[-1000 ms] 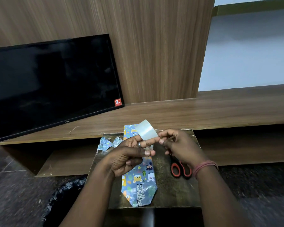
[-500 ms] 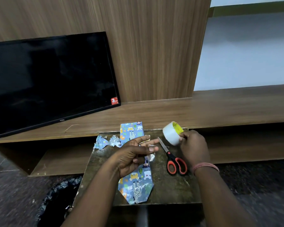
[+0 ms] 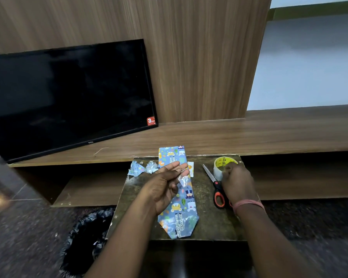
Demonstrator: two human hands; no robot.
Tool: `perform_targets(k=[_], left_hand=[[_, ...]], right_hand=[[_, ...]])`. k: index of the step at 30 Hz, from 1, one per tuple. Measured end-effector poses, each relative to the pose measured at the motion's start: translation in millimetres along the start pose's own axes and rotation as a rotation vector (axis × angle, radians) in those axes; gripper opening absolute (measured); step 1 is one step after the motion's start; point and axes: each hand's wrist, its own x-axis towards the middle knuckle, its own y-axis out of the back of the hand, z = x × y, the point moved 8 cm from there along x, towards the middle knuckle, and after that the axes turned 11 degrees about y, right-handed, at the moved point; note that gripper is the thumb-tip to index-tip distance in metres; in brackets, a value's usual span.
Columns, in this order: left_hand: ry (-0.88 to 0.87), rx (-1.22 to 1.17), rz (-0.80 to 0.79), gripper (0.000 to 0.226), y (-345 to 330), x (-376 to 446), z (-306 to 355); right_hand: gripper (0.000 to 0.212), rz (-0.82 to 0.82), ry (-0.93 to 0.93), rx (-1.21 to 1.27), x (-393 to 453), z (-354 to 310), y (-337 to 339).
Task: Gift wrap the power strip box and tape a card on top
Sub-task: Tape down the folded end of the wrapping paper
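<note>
The long box (image 3: 177, 215), wrapped in blue paper with cartoon animals, lies lengthwise on a small dark table (image 3: 209, 223). My left hand (image 3: 165, 185) hovers over its middle with a short clear strip of tape (image 3: 183, 180) stuck to the fingertips. My right hand (image 3: 236, 182) rests on the clear tape roll (image 3: 222, 166) at the table's far right corner. A small card (image 3: 190, 167) peeks out just right of the box, partly hidden by my left fingers.
Orange-handled scissors (image 3: 214, 187) lie between the box and my right hand. Crumpled paper scraps (image 3: 142, 168) sit at the table's far left. A black television (image 3: 68, 97) leans on the wooden shelf behind. A black bin bag (image 3: 84, 237) stands on the floor left of the table.
My hands parted after pulling tape from the roll. The right hand carried the roll to the table's far right corner, while the left kept a strip of tape over the box.
</note>
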Motion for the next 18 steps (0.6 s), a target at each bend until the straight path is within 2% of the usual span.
perform_targets(k=[2, 3, 5, 7, 9, 13, 18], left_hand=[[-0.034, 0.014, -0.013, 0.035, -1.9, -9.1, 0.5], [-0.052, 0.024, -0.016, 0.035, -2.9, -13.5, 0.0], [-0.09, 0.046, -0.018, 0.034, -4.7, -21.7, -1.0], [-0.131, 0.063, -0.014, 0.035, -5.0, -29.3, -1.7], [-0.175, 0.081, -0.006, 0.036, -4.3, -36.2, -2.5], [-0.255, 0.114, 0.008, 0.037, 0.0, -51.1, -2.0], [-0.338, 0.279, 0.051, 0.036, 5.3, -63.4, 1.1]], right_hand=[[0.018, 0.086, 0.059, 0.186, -11.7, -24.6, 12.7], [0.023, 0.073, 0.068, 0.346, -19.2, -38.7, 12.5], [0.029, -0.068, 0.014, 0.717, -35.1, -65.1, -4.1], [0.023, -0.2, -0.083, 1.07, -53.2, -87.3, -25.1], [0.019, -0.223, -0.118, 1.26, -63.8, -98.0, -31.8], [0.024, -0.193, -0.186, 1.403, -79.8, -101.7, -31.8], [0.033, -0.177, -0.233, 1.328, -91.9, -92.6, -25.6]])
